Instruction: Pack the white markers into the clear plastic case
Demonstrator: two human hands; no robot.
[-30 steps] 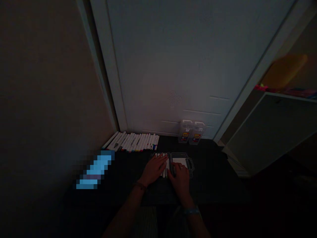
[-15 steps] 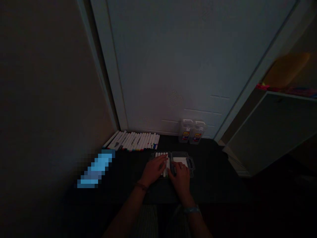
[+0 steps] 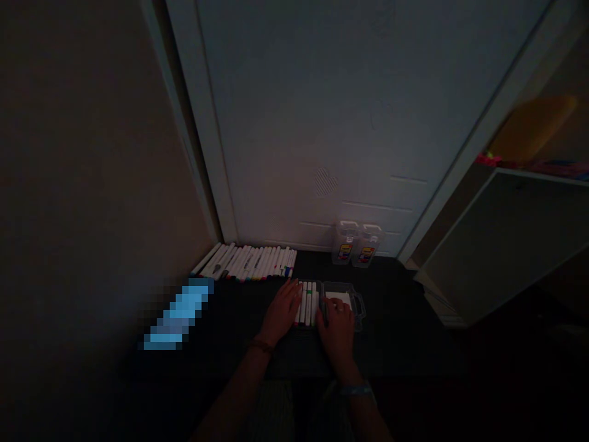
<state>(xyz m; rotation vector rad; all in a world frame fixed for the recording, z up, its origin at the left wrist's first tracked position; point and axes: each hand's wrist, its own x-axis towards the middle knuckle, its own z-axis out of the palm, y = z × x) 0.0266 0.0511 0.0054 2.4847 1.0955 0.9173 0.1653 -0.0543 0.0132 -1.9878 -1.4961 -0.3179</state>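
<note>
Clear plastic case point(image 3: 339, 285): lies open at mid-length of the dark desk point(image 3: 396, 313), between front and back edges, white markers point(image 3: 308, 304) in its left half. Left hand point(image 3: 281, 312) has shifted left, leaving more of the row exposed and accessible; its fingers are extended over the left end, not clenched. Right hand point(image 3: 338, 326) is bent over the right half; grip cannot be determined. Loose markers point(image 3: 251, 263) line the desk's back-left corner. 2 upright cases point(image 3: 347, 233) near the back edge carry yellow-and-red labels point(image 3: 345, 252); wording illegible.
</note>
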